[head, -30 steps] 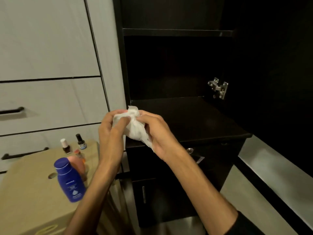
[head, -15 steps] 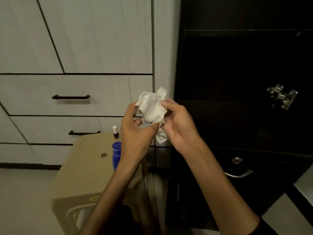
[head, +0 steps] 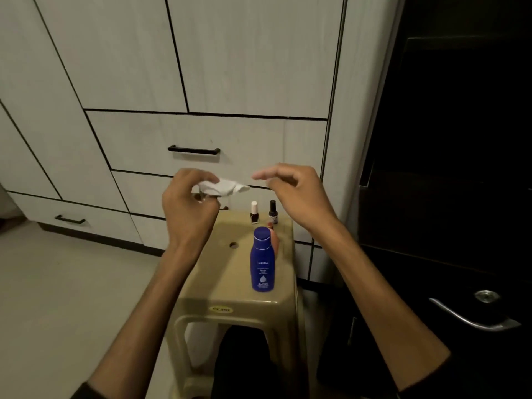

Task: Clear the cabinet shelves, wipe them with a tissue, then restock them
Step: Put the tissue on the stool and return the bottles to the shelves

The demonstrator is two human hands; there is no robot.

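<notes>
My left hand (head: 188, 201) grips a crumpled white tissue (head: 223, 188) above the far end of a beige plastic stool (head: 227, 272). My right hand (head: 296, 191) hovers just right of the tissue, fingers loosely bent, holding nothing. On the stool stand a blue lotion bottle (head: 262, 260), a dark nail polish bottle with a white cap (head: 254, 213) and a small dark bottle with a black cap (head: 272, 212). A pinkish object (head: 275, 240) is partly hidden behind the blue bottle. The dark cabinet (head: 449, 139) with its shelves is at the right.
Pale drawers with black handles (head: 193, 150) fill the wall behind the stool. A metal handle (head: 472, 316) and a lock sit on the dark cabinet's lower door at the right. Bare floor (head: 72, 289) lies to the left of the stool.
The view has swung left from the cabinet to the stool. My right hand has let go of the tissue and moved apart; my left hand alone holds it now.
</notes>
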